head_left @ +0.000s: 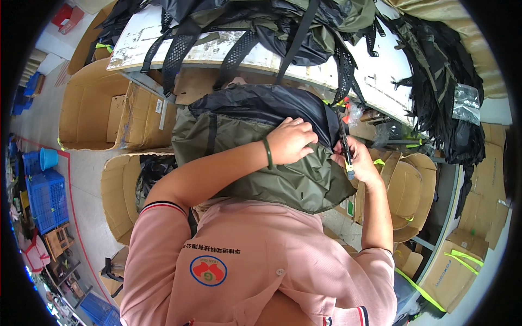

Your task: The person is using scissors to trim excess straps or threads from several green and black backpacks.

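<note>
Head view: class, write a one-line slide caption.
Left hand grips an olive and black backpack while the right hand holds a slim tool beside it.

An olive and black backpack (pixel 255 146) fills the centre of the frame, pressed between the person's chest and the worktable edge (pixel 228 54), leaving no open passage there. The left hand (pixel 291 140) lies on top of it; the right hand (pixel 359 160), with a slim tool (pixel 346 146), crowds its right side. Piled packs and straps (pixel 272 22) cover the upper centre. Open cardboard boxes (pixel 98 108) block the left; bare floor (pixel 87 174) shows between them.
</note>
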